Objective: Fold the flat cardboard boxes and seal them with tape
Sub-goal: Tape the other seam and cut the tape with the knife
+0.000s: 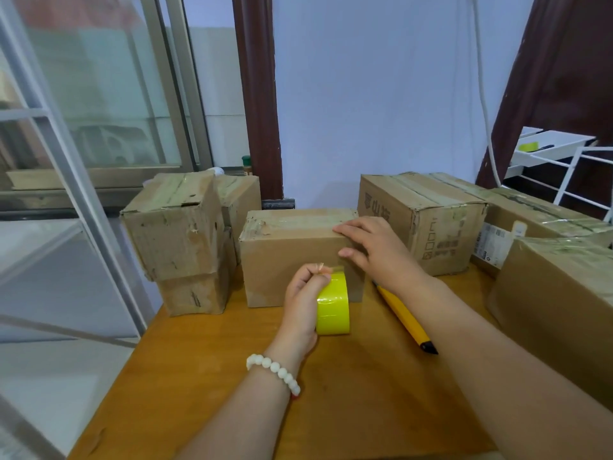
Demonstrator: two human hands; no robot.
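Note:
A closed cardboard box (282, 257) stands in the middle of the wooden table (348, 393), with old tape along its top. My left hand (303, 303) grips a yellow tape roll (333, 305) in front of the box and pinches the tape's loose end at the top of the roll. My right hand (371, 247) rests on the box's upper right corner, fingers straight over the top edge and thumb against the front face.
A yellow utility knife (404, 318) lies on the table under my right forearm. Stacked taped boxes (179, 240) stand at the left, a larger box (428, 220) at the right back, more boxes (560, 293) at the far right. A white rack (564, 161) stands behind.

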